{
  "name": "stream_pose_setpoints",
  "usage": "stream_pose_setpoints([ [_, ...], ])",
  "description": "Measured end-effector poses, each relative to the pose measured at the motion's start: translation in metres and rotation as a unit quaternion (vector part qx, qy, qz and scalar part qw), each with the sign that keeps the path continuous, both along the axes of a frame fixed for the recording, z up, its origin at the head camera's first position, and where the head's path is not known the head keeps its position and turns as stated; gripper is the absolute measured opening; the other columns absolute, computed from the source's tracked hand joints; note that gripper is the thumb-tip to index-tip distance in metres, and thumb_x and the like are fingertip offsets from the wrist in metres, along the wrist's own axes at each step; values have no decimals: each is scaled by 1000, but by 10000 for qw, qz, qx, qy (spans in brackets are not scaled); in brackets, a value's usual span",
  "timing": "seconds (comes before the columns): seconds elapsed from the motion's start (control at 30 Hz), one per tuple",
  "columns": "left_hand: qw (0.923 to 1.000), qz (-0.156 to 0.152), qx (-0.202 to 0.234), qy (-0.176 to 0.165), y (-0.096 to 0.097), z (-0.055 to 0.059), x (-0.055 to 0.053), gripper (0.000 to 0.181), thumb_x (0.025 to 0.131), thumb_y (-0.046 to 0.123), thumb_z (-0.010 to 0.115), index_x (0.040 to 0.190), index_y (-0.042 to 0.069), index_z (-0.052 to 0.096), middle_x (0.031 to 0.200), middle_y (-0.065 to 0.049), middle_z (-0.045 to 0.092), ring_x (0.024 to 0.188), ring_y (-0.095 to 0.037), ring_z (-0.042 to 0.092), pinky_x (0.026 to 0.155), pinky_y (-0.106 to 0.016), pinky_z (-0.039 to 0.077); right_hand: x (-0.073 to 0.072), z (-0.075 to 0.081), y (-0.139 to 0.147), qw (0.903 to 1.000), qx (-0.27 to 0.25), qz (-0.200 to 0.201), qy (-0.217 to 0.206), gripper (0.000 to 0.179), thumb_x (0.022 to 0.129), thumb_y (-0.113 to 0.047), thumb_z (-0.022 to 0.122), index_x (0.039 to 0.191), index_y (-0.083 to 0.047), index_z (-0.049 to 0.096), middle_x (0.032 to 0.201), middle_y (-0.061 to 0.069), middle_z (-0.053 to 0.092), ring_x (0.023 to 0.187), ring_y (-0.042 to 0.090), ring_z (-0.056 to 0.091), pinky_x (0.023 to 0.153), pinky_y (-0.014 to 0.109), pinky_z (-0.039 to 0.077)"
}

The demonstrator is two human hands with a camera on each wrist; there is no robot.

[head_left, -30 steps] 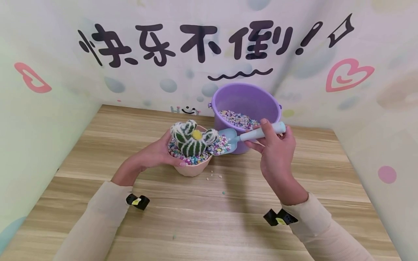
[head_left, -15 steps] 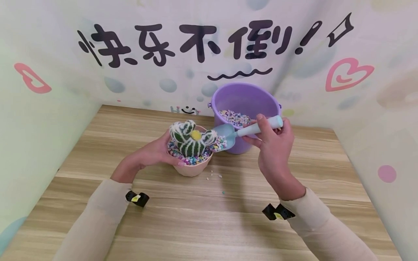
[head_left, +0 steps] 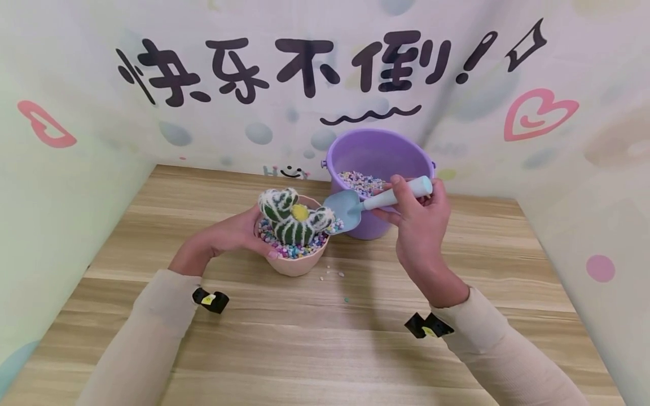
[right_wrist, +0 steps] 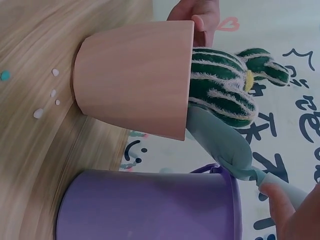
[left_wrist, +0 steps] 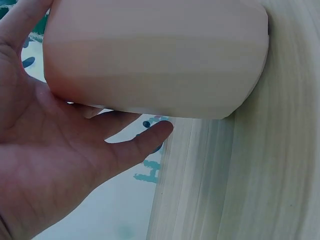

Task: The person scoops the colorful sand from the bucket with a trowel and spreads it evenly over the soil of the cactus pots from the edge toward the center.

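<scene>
In the head view, the left grip (head_left: pixel 235 233), spread wide, holds the pink pot (head_left: pixel 297 266) on the bench (head_left: pixel 284 338). The right grip (head_left: pixel 424 224), nearly closed, pinches the blue scoop (head_left: pixel 346 207) by its handle; pebbles (head_left: pixel 336 226) lie at its tip, by the pot's rim at three o'clock.

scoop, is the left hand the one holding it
No, in the head view the right hand grips the pale blue scoop, while the left hand holds the pink pot.
</scene>
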State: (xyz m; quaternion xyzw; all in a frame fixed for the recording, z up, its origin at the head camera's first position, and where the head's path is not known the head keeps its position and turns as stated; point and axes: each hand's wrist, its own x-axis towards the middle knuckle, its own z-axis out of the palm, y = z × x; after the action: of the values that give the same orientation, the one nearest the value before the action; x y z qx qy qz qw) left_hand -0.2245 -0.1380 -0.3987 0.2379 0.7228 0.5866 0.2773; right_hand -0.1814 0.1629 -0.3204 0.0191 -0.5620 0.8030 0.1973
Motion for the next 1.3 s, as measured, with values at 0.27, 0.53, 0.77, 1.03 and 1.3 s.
stream_pose_setpoints([
  [0.27, 9983, 541, -68, 224, 1, -1, 16, 108, 75, 14, 83, 154, 26, 10, 148, -10, 35, 133, -31, 41, 111, -48, 34, 0, 0, -1, 9989, 403, -91, 232, 24, 88, -13, 73, 98, -2, 54, 89, 16, 68, 75, 31, 72, 63, 44, 59],
  [0.53, 9819, 1646, -204, 913, 20, -9, 43, 108, 81, 19, 79, 156, 30, 3, 152, -11, 29, 135, -32, 38, 112, -51, 34, -1, 2, -6, 9973, 538, -206, 446, 25, 85, -10, 75, 92, -2, 54, 85, 16, 68, 78, 28, 72, 60, 40, 59],
  [0.77, 9648, 2188, 23, 1456, 36, -13, 45, 108, 66, 14, 91, 149, 27, 22, 141, -4, 40, 129, -24, 45, 110, -44, 37, 0, 4, -9, 9953, 714, -124, 648, 22, 85, -7, 75, 93, -1, 55, 88, 16, 68, 81, 29, 71, 62, 39, 60],
  [1.03, 9775, 1803, 237, 1069, 31, -12, 37, 112, 68, 10, 89, 152, 29, 16, 144, -4, 39, 131, -26, 44, 110, -44, 37, 4, 9, -12, 9916, 1011, 74, 807, 17, 85, -2, 73, 94, 1, 59, 91, 15, 68, 85, 30, 70, 66, 38, 60],
  [1.3, 9874, 1478, 70, 569, 20, -10, 28, 112, 70, 12, 87, 152, 27, 12, 146, -7, 37, 133, -29, 42, 112, -47, 34, 6, 13, -15, 9796, 1605, 256, 1182, 17, 86, -1, 72, 97, 4, 60, 92, 14, 69, 80, 23, 70, 67, 36, 60],
])
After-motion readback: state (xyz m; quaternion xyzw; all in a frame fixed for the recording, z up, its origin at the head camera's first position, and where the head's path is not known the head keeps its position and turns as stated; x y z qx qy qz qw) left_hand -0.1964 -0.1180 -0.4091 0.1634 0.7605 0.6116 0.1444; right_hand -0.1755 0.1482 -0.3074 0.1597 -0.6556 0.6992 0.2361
